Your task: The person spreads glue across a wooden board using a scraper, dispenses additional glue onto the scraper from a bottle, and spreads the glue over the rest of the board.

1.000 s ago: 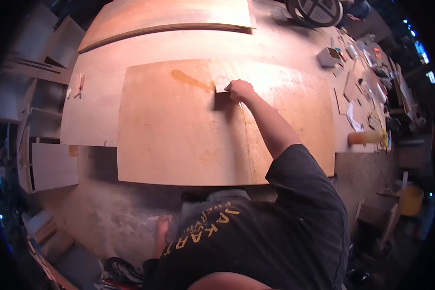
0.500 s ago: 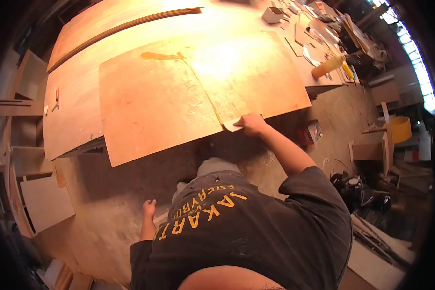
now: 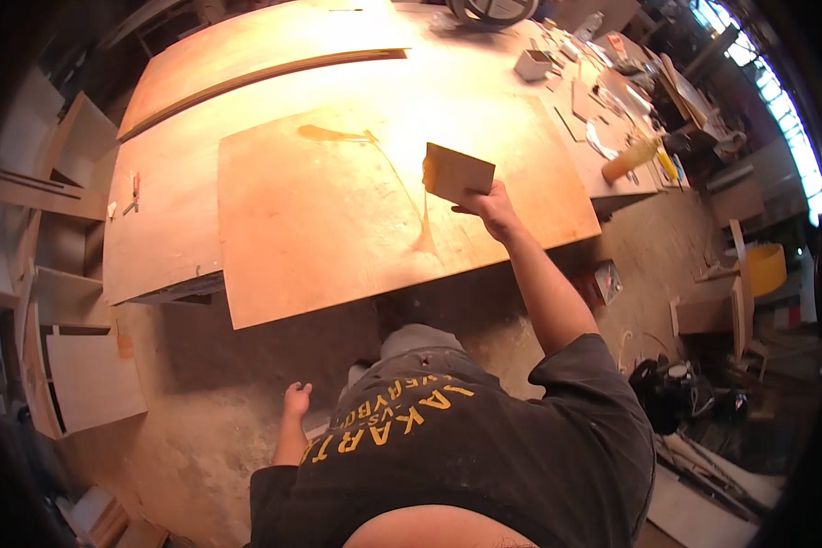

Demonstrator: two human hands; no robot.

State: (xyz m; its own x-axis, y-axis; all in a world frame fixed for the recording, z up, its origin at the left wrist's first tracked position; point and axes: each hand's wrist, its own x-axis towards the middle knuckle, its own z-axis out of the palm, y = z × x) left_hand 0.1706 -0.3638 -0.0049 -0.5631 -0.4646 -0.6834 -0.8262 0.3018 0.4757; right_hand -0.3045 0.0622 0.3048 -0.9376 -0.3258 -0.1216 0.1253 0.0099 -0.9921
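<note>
My right hand (image 3: 490, 210) is closed around the lower right corner of a flat rectangular glue spreader (image 3: 459, 173), raised above a plywood sheet (image 3: 310, 247). Wet yellowish glue coats the spreader's left edge, and a strand hangs down from it towards the sheet. On the wood, a glue trail (image 3: 338, 135) starts as a thick streak at the far side and thins as it comes nearer. My left hand (image 3: 298, 399) hangs low beside my body, away from the sheet, its fingers loosely bent and apart with nothing visible in them.
The sheet lies on a large worktable (image 3: 169, 210) and overhangs its front edge. A long dark strip (image 3: 274, 76) lies farther back. At the right are a glue bottle (image 3: 628, 161), a small box (image 3: 532, 65) and scattered offcuts. Wooden cabinets (image 3: 91, 379) stand at the left.
My right hand has lifted the spreader from the sheet's front edge, up and away from me, turning its flat face into view. Glue near that edge is smeared wider. My left hand stays low.
</note>
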